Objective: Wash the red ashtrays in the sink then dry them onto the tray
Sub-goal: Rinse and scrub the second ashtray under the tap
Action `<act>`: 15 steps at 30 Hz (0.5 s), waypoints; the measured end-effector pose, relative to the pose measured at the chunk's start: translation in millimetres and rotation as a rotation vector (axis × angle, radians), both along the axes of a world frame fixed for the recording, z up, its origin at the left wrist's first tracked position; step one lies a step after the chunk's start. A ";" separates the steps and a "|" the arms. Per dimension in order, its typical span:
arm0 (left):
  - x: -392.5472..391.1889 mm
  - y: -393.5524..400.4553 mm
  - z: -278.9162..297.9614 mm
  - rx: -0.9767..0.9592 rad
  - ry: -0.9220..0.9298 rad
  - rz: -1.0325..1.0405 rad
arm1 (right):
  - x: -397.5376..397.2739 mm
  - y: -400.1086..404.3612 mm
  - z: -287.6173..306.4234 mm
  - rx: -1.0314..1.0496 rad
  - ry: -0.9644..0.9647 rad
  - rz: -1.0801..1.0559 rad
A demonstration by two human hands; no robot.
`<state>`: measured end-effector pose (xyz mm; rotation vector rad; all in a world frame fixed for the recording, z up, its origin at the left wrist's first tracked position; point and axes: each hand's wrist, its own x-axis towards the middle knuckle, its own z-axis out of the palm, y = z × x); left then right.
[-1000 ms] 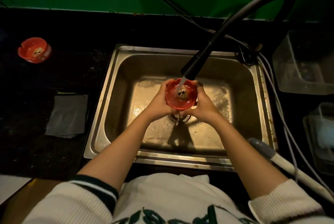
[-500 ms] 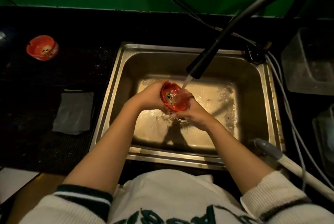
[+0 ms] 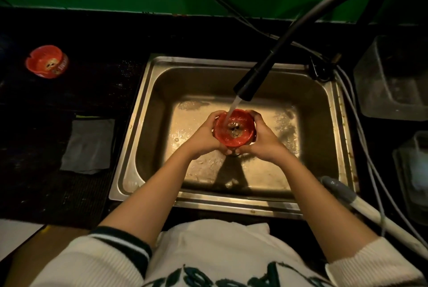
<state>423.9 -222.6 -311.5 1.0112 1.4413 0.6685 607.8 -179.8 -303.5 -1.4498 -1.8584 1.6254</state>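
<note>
Cupping a round glossy red ashtray (image 3: 234,129) in left hand (image 3: 203,139) and right hand (image 3: 262,139), water streaming in, steel sink (image 3: 148,129)

A red ashtray (image 3: 234,130) is held mouth-up over the middle of the steel sink (image 3: 148,124), with a thin stream of water falling into its bowl and dark residue at its centre. A second red ashtray (image 3: 47,61) sits upright on the dark counter (image 3: 97,39), far left of the sink, with a pale mark inside and white lettering on its side.
</note>
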 end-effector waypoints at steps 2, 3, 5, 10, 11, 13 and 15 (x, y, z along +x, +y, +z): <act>4.8 1.2 2.5 0.087 0.031 0.032 | -1.6 -0.3 0.8 0.073 -0.011 -0.016; 6.1 1.9 5.5 0.128 0.054 0.047 | -3.0 -0.6 1.1 0.108 -0.013 -0.019; 5.0 3.5 10.8 0.214 0.106 0.060 | -7.1 -0.9 0.9 0.160 -0.007 -0.032; -10.8 7.4 25.0 0.328 0.259 0.001 | -19.9 -3.9 -2.8 0.145 0.068 -0.080; -15.1 8.2 27.4 0.339 0.293 -0.021 | -22.9 -5.2 -4.8 0.123 0.085 -0.085; -24.0 9.6 33.1 0.326 0.352 -0.078 | -29.7 -7.9 -8.4 0.065 0.119 -0.097; -33.2 11.3 36.6 0.274 0.394 -0.147 | -35.1 -10.2 -12.4 -0.008 0.141 -0.105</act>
